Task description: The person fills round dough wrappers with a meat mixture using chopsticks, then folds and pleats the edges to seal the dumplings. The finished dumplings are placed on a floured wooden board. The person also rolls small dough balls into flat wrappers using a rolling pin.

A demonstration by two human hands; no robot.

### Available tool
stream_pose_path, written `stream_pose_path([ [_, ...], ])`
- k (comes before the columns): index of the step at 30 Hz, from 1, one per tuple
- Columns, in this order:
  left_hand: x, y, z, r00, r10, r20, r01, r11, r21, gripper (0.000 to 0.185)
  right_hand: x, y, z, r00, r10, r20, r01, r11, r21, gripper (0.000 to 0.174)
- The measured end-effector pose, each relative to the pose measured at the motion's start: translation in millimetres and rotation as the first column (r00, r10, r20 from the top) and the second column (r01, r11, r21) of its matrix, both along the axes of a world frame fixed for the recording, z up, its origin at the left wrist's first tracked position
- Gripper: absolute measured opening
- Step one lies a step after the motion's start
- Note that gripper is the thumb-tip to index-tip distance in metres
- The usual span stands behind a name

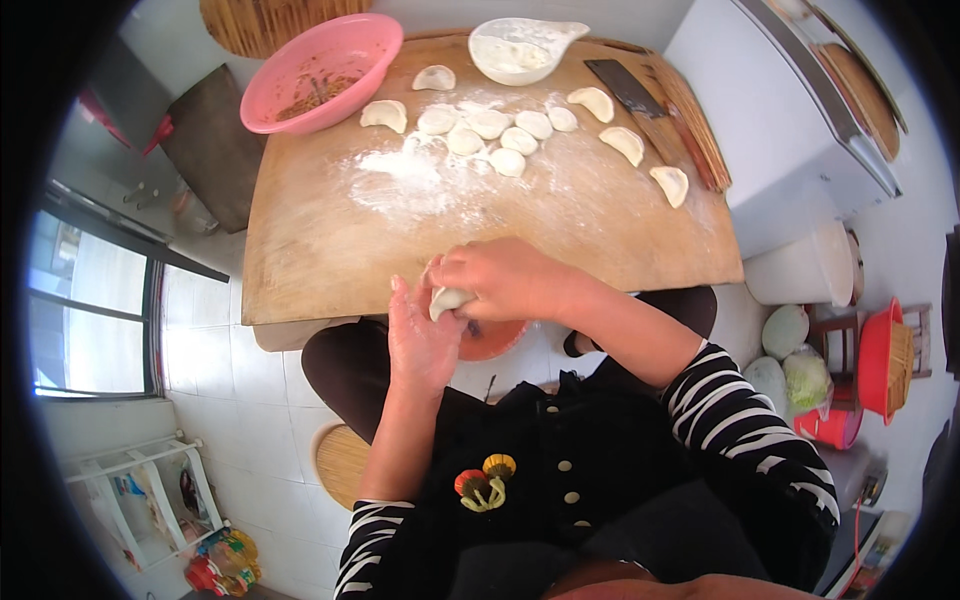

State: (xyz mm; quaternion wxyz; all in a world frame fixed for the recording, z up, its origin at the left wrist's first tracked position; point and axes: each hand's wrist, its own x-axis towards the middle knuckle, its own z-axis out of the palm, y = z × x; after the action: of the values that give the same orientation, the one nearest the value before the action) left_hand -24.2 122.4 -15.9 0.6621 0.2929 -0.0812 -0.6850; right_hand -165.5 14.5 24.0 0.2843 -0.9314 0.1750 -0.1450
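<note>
Between my two hands, above the near edge of the wooden board, is a folded dumpling. My left hand supports it from the left, its thumb pointing up and its palm dusted with flour. My right hand closes over the dumpling's top and right side, hiding part of it. Several flattened dough rounds lie grouped beyond a patch of loose flour. Finished dumplings rest along the right side of the board, and two more dumplings sit toward the back left.
A pink basin with filling stands at the back left. A white scoop-shaped bowl holds flour. At the right lie a cleaver and a bundle of thin sticks. Below the near edge, an orange basin shows between my knees.
</note>
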Motion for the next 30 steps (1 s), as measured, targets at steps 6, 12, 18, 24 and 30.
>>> stream_pose_path([
  [6,60,-16,-8,0.852,0.411,0.325,-0.38,0.912,-0.157,0.059,93,-65,-17,0.967,-0.11,0.231,0.13,0.989,-0.073,0.032],
  [12,107,-47,-15,0.595,0.639,0.487,-0.561,0.765,-0.317,0.054,221,-137,-34,0.978,-0.209,0.001,0.202,0.945,-0.256,0.021],
  [18,95,-61,-28,0.455,0.622,0.637,-0.561,0.756,-0.338,0.047,269,-166,-53,0.949,-0.277,-0.152,0.217,0.921,-0.322,0.026],
  [24,95,-60,-39,0.411,0.533,0.739,-0.504,0.809,-0.302,0.035,179,-137,-18,0.972,-0.233,0.039,0.236,0.946,-0.224,0.038],
  [30,102,-62,-54,0.399,0.518,0.757,-0.431,0.834,-0.343,0.017,-82,-184,-16,0.59,-0.805,0.068,0.807,0.589,-0.04,0.043],
])
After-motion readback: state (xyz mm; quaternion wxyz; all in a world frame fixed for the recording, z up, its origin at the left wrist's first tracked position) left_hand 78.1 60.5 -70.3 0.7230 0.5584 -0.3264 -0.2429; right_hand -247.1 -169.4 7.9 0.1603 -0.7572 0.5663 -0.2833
